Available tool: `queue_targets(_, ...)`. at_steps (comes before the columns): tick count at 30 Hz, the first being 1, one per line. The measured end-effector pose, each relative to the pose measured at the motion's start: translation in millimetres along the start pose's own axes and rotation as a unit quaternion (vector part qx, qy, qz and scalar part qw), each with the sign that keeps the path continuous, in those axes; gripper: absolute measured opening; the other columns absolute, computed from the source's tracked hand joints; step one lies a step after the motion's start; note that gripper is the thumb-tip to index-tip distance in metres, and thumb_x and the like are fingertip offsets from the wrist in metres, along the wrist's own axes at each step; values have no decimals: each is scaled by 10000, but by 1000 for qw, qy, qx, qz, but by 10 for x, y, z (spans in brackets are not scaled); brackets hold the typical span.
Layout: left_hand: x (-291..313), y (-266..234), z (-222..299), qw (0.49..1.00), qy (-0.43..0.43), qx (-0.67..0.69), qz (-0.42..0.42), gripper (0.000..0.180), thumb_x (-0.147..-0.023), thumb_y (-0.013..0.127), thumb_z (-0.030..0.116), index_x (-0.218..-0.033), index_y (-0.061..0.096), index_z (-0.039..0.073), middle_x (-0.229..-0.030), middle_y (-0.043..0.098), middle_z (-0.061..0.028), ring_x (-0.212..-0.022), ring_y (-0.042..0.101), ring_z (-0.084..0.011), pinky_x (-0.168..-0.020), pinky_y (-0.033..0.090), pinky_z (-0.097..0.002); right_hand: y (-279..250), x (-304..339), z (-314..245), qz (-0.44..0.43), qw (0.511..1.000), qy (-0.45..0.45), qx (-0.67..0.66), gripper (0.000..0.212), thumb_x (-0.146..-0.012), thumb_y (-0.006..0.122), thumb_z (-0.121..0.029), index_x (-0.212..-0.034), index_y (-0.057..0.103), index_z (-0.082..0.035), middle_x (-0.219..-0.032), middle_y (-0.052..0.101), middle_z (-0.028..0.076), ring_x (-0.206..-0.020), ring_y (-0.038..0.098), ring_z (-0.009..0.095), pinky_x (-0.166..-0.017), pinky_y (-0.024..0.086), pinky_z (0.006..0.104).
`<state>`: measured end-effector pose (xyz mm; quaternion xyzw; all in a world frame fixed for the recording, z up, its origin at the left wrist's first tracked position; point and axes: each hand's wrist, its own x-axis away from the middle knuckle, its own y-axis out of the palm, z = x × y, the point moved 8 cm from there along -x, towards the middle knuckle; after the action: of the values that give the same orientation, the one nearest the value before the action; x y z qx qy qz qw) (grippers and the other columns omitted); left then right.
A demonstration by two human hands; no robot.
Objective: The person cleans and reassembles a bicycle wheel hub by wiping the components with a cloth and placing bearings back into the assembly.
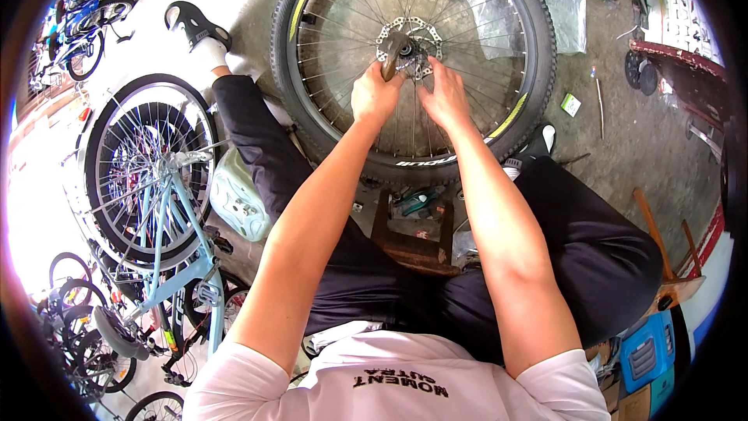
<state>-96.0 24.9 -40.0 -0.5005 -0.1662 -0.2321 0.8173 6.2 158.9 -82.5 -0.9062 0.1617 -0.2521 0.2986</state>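
The wheel (pixel 406 49) looks stiff and heavy, best held by its bumpy tyre (pixel 421 173). The left hand (pixel 376 95) grips a brown tool (pixel 392 57); I cannot tell if the right hand (pixel 446 99) pinches.

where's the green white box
Upper right of the head view: the green-and-white box is on the floor between the bicycle wheel and a stick.

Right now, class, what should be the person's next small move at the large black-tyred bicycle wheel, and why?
Probably steady the large black-tyred bicycle wheel with the right hand before moving the curved brown tool: the left hand grips that tool near the dark central hub, and the right hand is beside the silver perforated brake disc.
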Motion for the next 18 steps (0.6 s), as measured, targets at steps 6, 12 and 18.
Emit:
queue_targets(6, 117, -132, 246, 997, 16, 76, 1, 429, -818, 714, 405, -1007, 652, 25, -945, 707, -238, -949, 669, -428, -837, 507, -480, -60, 26, 10, -23, 999, 32, 12, 693, -843, 687, -241, -1463, 414, -99, -1381, 540, 165, -1306, 454, 367, -1103, 376, 433)
queue_targets(12, 16, 104, -121, 999, -14, 16, -25, 423, -834, 690, 417, -1062, 664, 62, -982, 718, -209, -980, 672, -405, -869, 504, -469, -34, 7, -85, -18, 999, 30, -1, 697, -839, 692, -245, -1463, 415, -102, -1384, 537, 164, -1306, 455, 363, -1106, 374, 431)
queue_targets(18, 139, -81, 104, 999, 1, 40, -22, 409, -831, 696, 413, -1044, 658, 66, -955, 714, -208, -958, 672, -411, -841, 507, -478, -54, 31, -1, -12, 1000, 26, -5, 690, -839, 692, -242, -1456, 417, -101, -1388, 533, 167, -1301, 456, 370, -1103, 373, 441)
